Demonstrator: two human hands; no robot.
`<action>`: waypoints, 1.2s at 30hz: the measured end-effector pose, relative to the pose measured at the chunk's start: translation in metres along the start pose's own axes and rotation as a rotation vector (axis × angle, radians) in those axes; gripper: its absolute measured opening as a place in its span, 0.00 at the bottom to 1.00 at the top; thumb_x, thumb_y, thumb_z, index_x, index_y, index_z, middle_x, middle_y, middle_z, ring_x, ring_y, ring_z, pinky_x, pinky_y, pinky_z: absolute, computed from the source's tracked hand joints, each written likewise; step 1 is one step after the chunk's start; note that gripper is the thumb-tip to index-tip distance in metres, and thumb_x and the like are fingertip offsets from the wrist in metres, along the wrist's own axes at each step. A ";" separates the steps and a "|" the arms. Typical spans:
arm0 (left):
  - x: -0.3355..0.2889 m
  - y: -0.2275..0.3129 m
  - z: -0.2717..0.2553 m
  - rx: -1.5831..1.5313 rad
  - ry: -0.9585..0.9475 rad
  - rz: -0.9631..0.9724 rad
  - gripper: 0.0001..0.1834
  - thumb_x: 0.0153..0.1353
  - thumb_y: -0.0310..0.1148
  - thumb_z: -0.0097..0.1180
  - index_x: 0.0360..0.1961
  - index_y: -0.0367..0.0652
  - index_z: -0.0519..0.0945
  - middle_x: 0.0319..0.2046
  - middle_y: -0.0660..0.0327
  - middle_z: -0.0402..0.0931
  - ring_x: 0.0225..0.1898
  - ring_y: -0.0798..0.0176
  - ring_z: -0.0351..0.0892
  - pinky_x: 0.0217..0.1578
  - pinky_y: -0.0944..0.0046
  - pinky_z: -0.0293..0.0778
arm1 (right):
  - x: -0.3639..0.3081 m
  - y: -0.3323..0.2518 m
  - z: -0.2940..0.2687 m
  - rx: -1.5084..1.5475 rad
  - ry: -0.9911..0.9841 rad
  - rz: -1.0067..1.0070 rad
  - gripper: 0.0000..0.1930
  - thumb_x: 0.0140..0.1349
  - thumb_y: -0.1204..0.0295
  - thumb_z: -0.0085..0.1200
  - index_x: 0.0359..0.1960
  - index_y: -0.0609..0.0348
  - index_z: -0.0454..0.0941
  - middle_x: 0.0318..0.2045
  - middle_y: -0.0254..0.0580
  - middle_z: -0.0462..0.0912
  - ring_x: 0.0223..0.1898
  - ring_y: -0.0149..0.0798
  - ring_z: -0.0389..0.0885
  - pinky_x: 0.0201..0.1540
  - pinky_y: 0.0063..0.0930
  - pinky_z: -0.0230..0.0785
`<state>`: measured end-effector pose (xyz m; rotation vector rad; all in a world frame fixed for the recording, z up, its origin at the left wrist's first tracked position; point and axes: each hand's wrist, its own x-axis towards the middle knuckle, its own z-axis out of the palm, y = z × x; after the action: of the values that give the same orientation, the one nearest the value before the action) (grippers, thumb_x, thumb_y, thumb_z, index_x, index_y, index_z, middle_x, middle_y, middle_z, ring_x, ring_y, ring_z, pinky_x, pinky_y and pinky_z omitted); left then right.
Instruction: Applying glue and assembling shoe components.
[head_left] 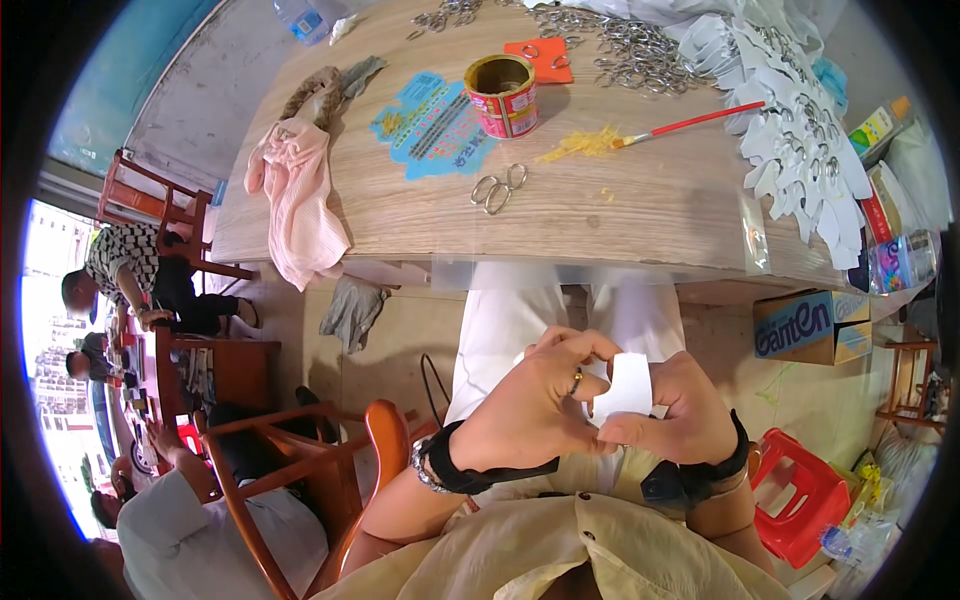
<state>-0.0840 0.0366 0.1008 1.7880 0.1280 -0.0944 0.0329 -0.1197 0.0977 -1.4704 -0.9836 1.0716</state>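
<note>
While both hands (600,400) pinch white tag (630,385), wood table (620,215) holds rings (640,50), tin (503,95).

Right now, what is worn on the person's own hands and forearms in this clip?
The left hand has a gold-coloured ring on one finger, a black band around the wrist and a silver metal bracelet or watch just behind it. The right hand carries a matching black wrist band. Both forearms are bare; pale yellow short sleeves show at the lower edge.
</note>
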 end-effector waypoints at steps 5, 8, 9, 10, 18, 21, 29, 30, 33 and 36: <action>0.003 0.001 0.003 -0.045 -0.043 0.038 0.13 0.35 0.26 0.69 0.22 0.40 0.76 0.42 0.63 0.72 0.46 0.56 0.66 0.51 0.59 0.60 | -0.003 0.005 0.000 0.046 -0.037 -0.079 0.14 0.54 0.64 0.63 0.21 0.63 0.79 0.14 0.42 0.74 0.15 0.31 0.67 0.19 0.26 0.57; 0.002 0.001 0.004 -0.048 -0.052 0.068 0.15 0.35 0.26 0.69 0.21 0.40 0.73 0.41 0.63 0.72 0.44 0.56 0.66 0.50 0.59 0.60 | -0.005 0.001 0.005 0.153 -0.015 -0.088 0.13 0.54 0.66 0.62 0.21 0.64 0.78 0.14 0.41 0.74 0.15 0.31 0.66 0.20 0.26 0.57; 0.001 0.001 0.004 -0.028 -0.056 0.082 0.15 0.35 0.26 0.70 0.21 0.40 0.72 0.41 0.63 0.72 0.44 0.56 0.66 0.50 0.59 0.60 | -0.005 0.001 0.004 0.158 -0.029 -0.105 0.13 0.55 0.66 0.62 0.21 0.63 0.78 0.14 0.41 0.74 0.15 0.31 0.66 0.20 0.25 0.57; 0.001 0.002 0.004 -0.006 -0.061 0.097 0.15 0.35 0.26 0.70 0.21 0.40 0.72 0.41 0.62 0.72 0.44 0.57 0.66 0.50 0.59 0.60 | -0.005 0.002 0.004 0.164 -0.041 -0.123 0.12 0.55 0.67 0.62 0.21 0.63 0.78 0.14 0.41 0.74 0.15 0.31 0.67 0.20 0.25 0.57; -0.006 0.015 0.002 0.252 0.011 0.045 0.17 0.34 0.34 0.71 0.27 0.40 0.79 0.46 0.64 0.69 0.49 0.56 0.61 0.53 0.56 0.51 | -0.004 0.006 0.008 0.392 0.029 -0.100 0.15 0.61 0.67 0.55 0.19 0.64 0.76 0.14 0.33 0.74 0.19 0.26 0.68 0.22 0.24 0.58; -0.009 0.028 -0.009 0.368 -0.057 0.051 0.31 0.34 0.38 0.72 0.43 0.43 0.76 0.54 0.61 0.66 0.55 0.54 0.58 0.56 0.54 0.48 | -0.009 0.008 0.002 0.354 0.133 0.006 0.20 0.64 0.63 0.51 0.17 0.62 0.73 0.15 0.31 0.72 0.20 0.24 0.67 0.23 0.23 0.58; -0.010 -0.006 -0.033 -0.255 0.293 0.102 0.60 0.40 0.49 0.70 0.69 0.47 0.46 0.63 0.56 0.59 0.62 0.58 0.56 0.58 0.57 0.48 | -0.013 -0.002 0.000 0.607 0.400 -0.102 0.21 0.68 0.58 0.43 0.23 0.63 0.72 0.20 0.36 0.72 0.21 0.29 0.67 0.23 0.23 0.58; -0.007 -0.010 -0.030 -0.307 0.317 0.059 0.52 0.49 0.51 0.62 0.69 0.45 0.47 0.62 0.58 0.61 0.62 0.61 0.56 0.57 0.61 0.49 | -0.015 -0.001 -0.001 0.607 0.395 -0.109 0.21 0.68 0.57 0.43 0.24 0.63 0.72 0.20 0.37 0.72 0.21 0.29 0.68 0.23 0.23 0.58; -0.005 -0.021 -0.018 -0.420 0.282 -0.079 0.53 0.50 0.64 0.52 0.68 0.40 0.49 0.60 0.54 0.64 0.59 0.60 0.60 0.57 0.60 0.48 | -0.014 -0.003 0.001 0.641 0.381 -0.115 0.21 0.68 0.57 0.42 0.27 0.65 0.73 0.21 0.38 0.73 0.21 0.30 0.68 0.23 0.23 0.58; -0.006 -0.029 -0.009 -0.525 0.206 -0.050 0.45 0.56 0.60 0.47 0.64 0.36 0.58 0.60 0.53 0.63 0.61 0.59 0.59 0.59 0.59 0.48 | -0.014 -0.004 0.003 0.696 0.404 -0.094 0.21 0.68 0.58 0.42 0.26 0.65 0.73 0.21 0.37 0.73 0.20 0.29 0.67 0.23 0.23 0.58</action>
<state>-0.0937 0.0518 0.0759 1.2666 0.3153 0.0838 0.0263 -0.1314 0.1035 -0.9891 -0.3291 0.8741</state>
